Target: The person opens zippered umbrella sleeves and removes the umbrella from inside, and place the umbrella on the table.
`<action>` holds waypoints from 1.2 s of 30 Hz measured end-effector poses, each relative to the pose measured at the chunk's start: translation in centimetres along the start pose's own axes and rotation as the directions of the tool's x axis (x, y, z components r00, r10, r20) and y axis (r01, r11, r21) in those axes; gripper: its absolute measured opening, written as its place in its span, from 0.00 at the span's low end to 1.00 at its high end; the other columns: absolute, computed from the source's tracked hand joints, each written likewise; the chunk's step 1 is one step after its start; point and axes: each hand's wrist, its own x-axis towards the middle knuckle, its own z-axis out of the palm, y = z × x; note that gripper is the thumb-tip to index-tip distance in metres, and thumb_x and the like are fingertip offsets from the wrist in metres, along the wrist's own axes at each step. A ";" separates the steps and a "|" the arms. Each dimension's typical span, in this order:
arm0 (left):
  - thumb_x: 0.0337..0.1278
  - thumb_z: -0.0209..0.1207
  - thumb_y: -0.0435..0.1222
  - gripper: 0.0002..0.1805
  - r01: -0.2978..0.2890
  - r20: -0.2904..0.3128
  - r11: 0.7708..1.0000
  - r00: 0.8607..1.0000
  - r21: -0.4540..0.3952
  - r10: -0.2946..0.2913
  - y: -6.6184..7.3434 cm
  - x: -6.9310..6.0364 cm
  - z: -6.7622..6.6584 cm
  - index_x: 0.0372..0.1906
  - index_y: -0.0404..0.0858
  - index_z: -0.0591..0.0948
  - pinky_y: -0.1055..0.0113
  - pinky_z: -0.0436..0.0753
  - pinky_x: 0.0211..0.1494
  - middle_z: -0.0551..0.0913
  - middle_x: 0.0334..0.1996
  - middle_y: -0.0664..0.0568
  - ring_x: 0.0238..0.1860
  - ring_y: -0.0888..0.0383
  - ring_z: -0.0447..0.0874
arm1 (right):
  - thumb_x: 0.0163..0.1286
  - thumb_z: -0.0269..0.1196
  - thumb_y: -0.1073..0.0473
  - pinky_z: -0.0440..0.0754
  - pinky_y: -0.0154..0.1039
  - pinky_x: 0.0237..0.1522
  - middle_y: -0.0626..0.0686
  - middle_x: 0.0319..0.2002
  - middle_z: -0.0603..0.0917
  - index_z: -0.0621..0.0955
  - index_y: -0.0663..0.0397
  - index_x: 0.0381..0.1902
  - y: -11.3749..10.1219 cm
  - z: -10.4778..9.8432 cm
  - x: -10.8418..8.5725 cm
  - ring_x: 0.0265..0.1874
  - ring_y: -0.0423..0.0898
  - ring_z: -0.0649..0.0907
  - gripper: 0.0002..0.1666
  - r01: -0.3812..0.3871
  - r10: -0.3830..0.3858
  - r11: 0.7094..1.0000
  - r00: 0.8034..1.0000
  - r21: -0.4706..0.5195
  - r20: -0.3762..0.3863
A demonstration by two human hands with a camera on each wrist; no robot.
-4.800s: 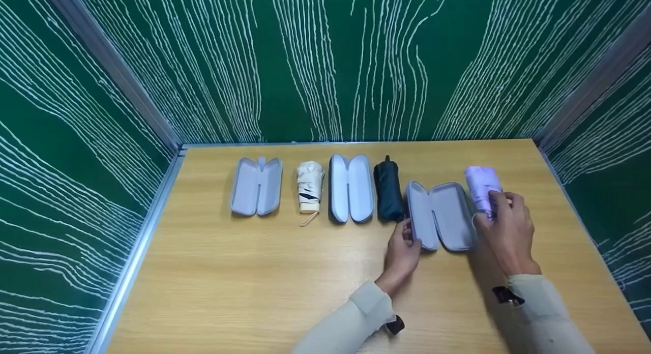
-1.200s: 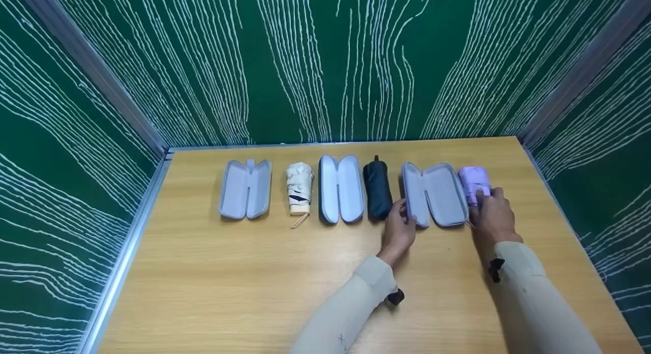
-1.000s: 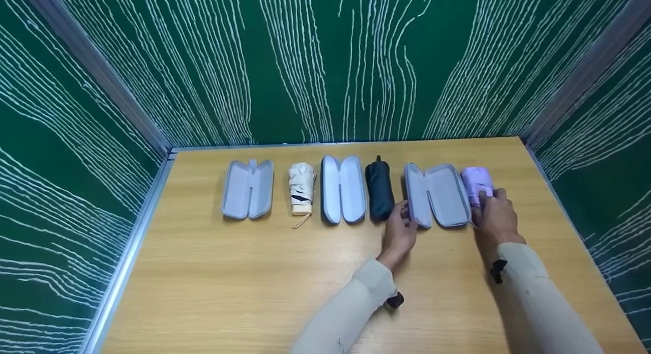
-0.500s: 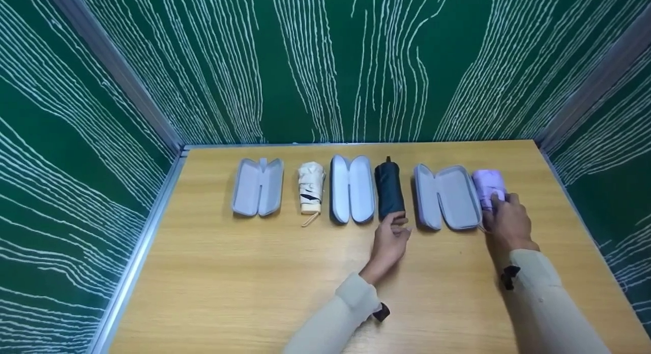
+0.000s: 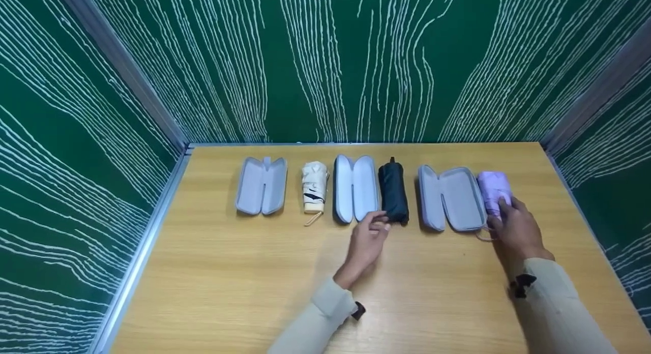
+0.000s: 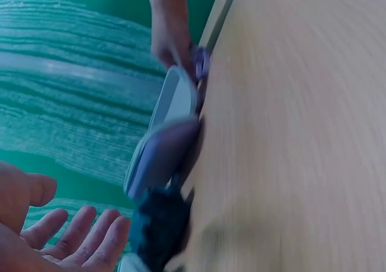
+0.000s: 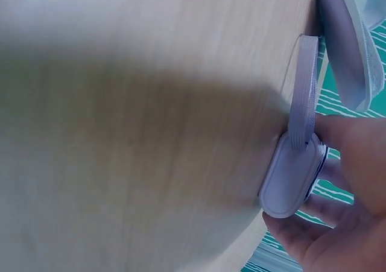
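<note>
My right hand (image 5: pixel 520 229) holds a small folded purple umbrella (image 5: pixel 493 186) by its lower end at the right of the row. In the right wrist view, thumb and fingers lie round its lilac end cap (image 7: pixel 289 178), and a flat wrist strap (image 7: pixel 304 85) hangs from the cap. Just left of this umbrella lies an opened case (image 5: pixel 462 199) with grey lining. My left hand (image 5: pixel 367 240) is over the table by the lower end of a black folded umbrella (image 5: pixel 392 191). Its fingers are relaxed with nothing in them, as the left wrist view also shows.
Further left lie an opened dark case (image 5: pixel 365 188) with pale lining, a cream folded umbrella (image 5: pixel 314 186) with a cord loop, and another opened grey case (image 5: pixel 274 186). All sit on a wooden table (image 5: pixel 244 283) before green panels (image 5: pixel 300 54) with white lines.
The opened case at right was shifted back into the row by my left hand, which then let go and moved left. My right hand stays on the purple umbrella, now beside that case.
</note>
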 end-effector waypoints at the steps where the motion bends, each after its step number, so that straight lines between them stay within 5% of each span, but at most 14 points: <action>1: 0.74 0.61 0.32 0.19 -0.001 -0.008 1.000 1.000 -0.001 0.001 -0.1 0.0 -0.6 0.64 0.30 0.80 0.67 0.85 0.54 0.86 0.55 0.40 0.50 0.56 0.86 | 0.82 0.57 0.61 0.54 0.77 0.70 0.77 0.81 0.44 0.49 0.61 0.84 0.1 0.0 -0.1 0.76 0.81 0.52 0.43 0.000 0.000 1.000 1.000 0.006 0.004; 7: 0.72 0.62 0.30 0.18 0.023 -0.068 1.000 0.997 0.007 -0.023 -0.7 -0.5 -3.8 0.63 0.31 0.80 0.65 0.87 0.52 0.86 0.54 0.40 0.49 0.55 0.86 | 0.82 0.58 0.60 0.50 0.77 0.71 0.73 0.83 0.39 0.46 0.54 0.85 0.9 0.0 -0.8 0.78 0.79 0.46 0.45 0.001 -0.001 1.000 1.000 0.031 0.020; 16: 0.72 0.61 0.29 0.19 -0.004 -0.117 0.998 0.993 0.056 0.011 -1.4 -1.3 -7.5 0.62 0.26 0.79 0.61 0.88 0.52 0.85 0.54 0.35 0.50 0.49 0.87 | 0.84 0.57 0.56 0.49 0.77 0.70 0.75 0.82 0.39 0.46 0.61 0.85 2.2 -0.1 -2.6 0.78 0.80 0.45 0.45 0.050 -0.052 0.997 0.998 0.059 0.035; 26: 0.71 0.61 0.27 0.19 0.011 -0.175 0.985 0.984 0.170 0.019 -1.5 -1.8 -11.5 0.64 0.30 0.79 0.45 0.80 0.66 0.82 0.60 0.36 0.61 0.40 0.81 | 0.85 0.54 0.44 0.50 0.79 0.70 0.79 0.80 0.45 0.51 0.65 0.84 2.8 0.0 -4.5 0.77 0.81 0.48 0.46 0.141 -0.141 0.990 0.990 0.018 -0.005; 31: 0.69 0.63 0.27 0.22 -0.003 -0.215 0.950 0.974 0.312 0.073 -1.8 -2.3 -13.4 0.66 0.31 0.78 0.42 0.73 0.73 0.80 0.62 0.36 0.67 0.38 0.76 | 0.84 0.54 0.42 0.50 0.81 0.69 0.79 0.80 0.45 0.51 0.65 0.84 3.2 -0.1 -5.2 0.76 0.83 0.49 0.47 0.132 -0.132 0.991 0.991 -0.001 -0.017; 36: 0.67 0.67 0.31 0.26 0.020 -0.265 0.889 0.957 0.458 0.115 -2.6 -2.8 -15.4 0.68 0.32 0.77 0.45 0.70 0.76 0.75 0.67 0.38 0.72 0.39 0.71 | 0.83 0.57 0.41 0.49 0.81 0.68 0.78 0.81 0.43 0.50 0.63 0.84 3.4 -0.1 -5.7 0.77 0.82 0.47 0.50 0.103 -0.103 0.995 0.995 -0.014 -0.010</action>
